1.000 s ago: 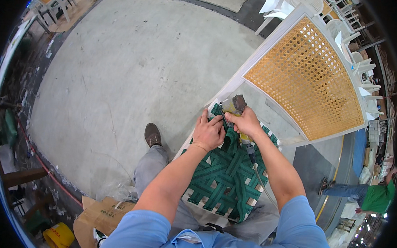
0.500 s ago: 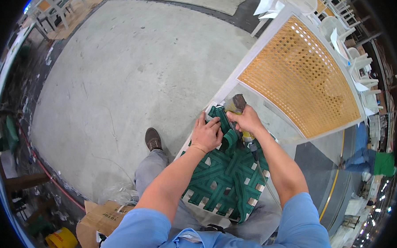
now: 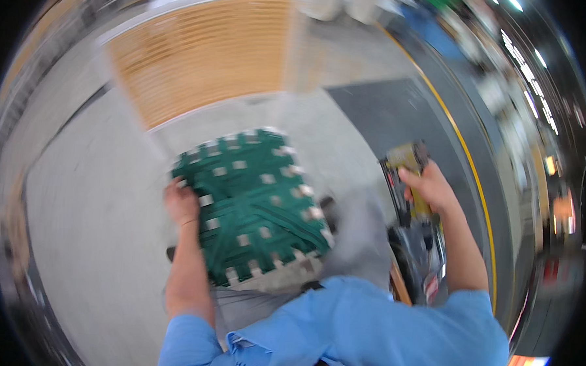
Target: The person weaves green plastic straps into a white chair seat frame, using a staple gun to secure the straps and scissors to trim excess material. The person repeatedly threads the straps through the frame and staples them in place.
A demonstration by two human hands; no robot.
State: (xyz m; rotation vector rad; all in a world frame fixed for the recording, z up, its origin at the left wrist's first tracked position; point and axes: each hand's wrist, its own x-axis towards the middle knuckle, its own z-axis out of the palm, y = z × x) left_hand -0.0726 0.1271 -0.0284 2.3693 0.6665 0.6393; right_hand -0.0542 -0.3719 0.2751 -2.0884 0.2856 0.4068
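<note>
L hand (image 3: 181,204) grips green woven seat (image 3: 253,204) edge; R hand (image 3: 430,189) grip clenched on yellow tool (image 3: 408,160).

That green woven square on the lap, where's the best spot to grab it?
Probably by a bare frame edge. The green woven square lies flat across the lap, and the left hand already grips its left edge from that side. The right hand holds a yellow tool, blurred.

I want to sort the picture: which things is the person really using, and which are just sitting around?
In use:
left hand holding the green woven seat
right hand gripping a yellow tool

Just around:
orange woven panel
grey floor
yellow floor line
</note>
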